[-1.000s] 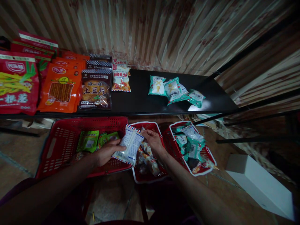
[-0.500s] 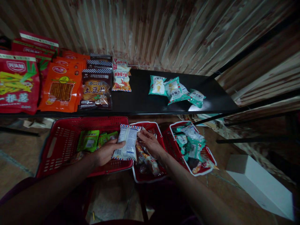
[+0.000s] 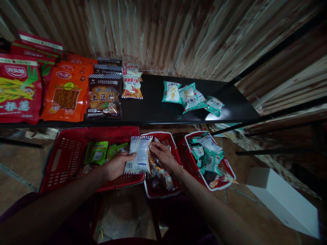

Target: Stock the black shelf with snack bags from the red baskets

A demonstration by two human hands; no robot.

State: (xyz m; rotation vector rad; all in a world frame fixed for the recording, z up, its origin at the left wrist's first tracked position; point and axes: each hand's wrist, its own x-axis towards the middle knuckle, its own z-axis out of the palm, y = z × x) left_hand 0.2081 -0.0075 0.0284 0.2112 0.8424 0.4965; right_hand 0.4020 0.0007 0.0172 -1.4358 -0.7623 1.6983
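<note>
A white snack bag [image 3: 141,153] with printed text, a barcode and red-and-blue striped ends is held back side up over the baskets. My left hand [image 3: 118,166] grips its left side, thumb on top. On its right edge, the fingers of my right hand [image 3: 163,154] are pinched. Below my right hand is a small red basket [image 3: 174,144] with a white rim, holding orange-and-white snack bags [image 3: 165,177]. To the left, a larger red basket [image 3: 71,136] contains green packets [image 3: 97,153].
A black shelf [image 3: 153,110] carries red bags [image 3: 19,90], orange bags [image 3: 66,93], brown potato-chip bags [image 3: 104,97], white-and-orange bags [image 3: 132,83] and several teal bags [image 3: 190,97]. Another red basket [image 3: 231,168] holds teal bags [image 3: 212,160]. On the floor at right lies a white box [image 3: 286,200].
The bag has turned slightly in my hands and both hands have hardly moved. Everything on the shelf and in the baskets stays put.
</note>
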